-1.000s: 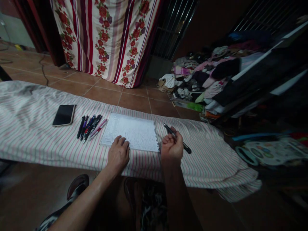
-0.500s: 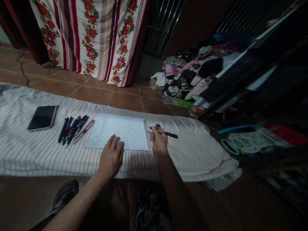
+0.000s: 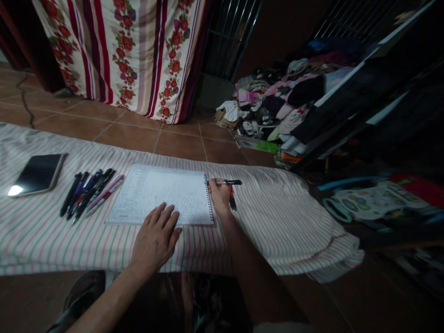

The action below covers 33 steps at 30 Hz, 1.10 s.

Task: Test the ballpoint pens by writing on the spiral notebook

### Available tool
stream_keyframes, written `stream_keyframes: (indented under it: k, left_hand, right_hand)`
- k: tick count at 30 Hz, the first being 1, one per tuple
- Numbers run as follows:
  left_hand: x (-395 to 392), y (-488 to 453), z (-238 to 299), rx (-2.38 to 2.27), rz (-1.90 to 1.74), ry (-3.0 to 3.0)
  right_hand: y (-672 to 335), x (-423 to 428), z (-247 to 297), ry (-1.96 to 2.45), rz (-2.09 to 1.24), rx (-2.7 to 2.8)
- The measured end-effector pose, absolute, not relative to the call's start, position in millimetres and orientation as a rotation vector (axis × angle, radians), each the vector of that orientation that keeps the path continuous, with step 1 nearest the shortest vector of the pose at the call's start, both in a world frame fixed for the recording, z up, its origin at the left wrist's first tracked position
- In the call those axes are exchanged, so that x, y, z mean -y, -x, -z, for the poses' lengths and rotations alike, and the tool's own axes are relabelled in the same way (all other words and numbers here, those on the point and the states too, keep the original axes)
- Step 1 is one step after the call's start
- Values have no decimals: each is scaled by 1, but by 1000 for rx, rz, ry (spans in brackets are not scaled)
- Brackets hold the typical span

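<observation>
Under my left hand (image 3: 156,233) lies the lower edge of a spiral notebook (image 3: 173,189); the fingers are stretched out flat on its page. The page carries faint marks, too small to read. My right hand (image 3: 219,196) is closed round a dark pen (image 3: 229,182) at the notebook's spiral edge, with the pen lying nearly level. Another pen, red and black (image 3: 232,199), rests on the cloth just right of that hand, partly hidden by it. Left of the notebook is a bunch of several pens (image 3: 88,189) in black, purple, red and pink.
A dark-screened phone (image 3: 40,173) lies at the left on the striped cloth (image 3: 270,212) that covers the low surface. Behind hangs a flowered curtain (image 3: 145,60). A heap of clothes (image 3: 277,97) fills the floor at the back right, near a dark rack. My feet are below the front edge.
My right hand has moved slightly left to the spiral edge, and its pen now lies more level. The red and black pen beside it shows more. The view has come a little closer.
</observation>
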<state>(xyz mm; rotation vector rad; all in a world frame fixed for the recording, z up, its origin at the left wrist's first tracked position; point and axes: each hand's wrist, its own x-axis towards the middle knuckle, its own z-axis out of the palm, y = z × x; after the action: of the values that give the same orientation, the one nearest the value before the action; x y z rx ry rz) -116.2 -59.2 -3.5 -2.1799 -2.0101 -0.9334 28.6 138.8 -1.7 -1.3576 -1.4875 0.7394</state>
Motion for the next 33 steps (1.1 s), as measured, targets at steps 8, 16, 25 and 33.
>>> stream_keyframes:
  k: [8, 16, 25, 33]
  left_hand:
    - [58, 115, 5, 2039, 970, 2164]
    - [58, 114, 4, 2051, 914, 2160]
    - [58, 115, 2, 2041, 783, 2161]
    - [59, 113, -1, 2013, 661, 2114]
  right_hand:
    - [-27, -140, 8, 1403, -685, 1515]
    - [-27, -136, 4, 1371, -654, 1582]
    - [-24, -132, 1, 1435, -587, 1671]
    - [-28, -135, 7, 1391, -675, 1529]
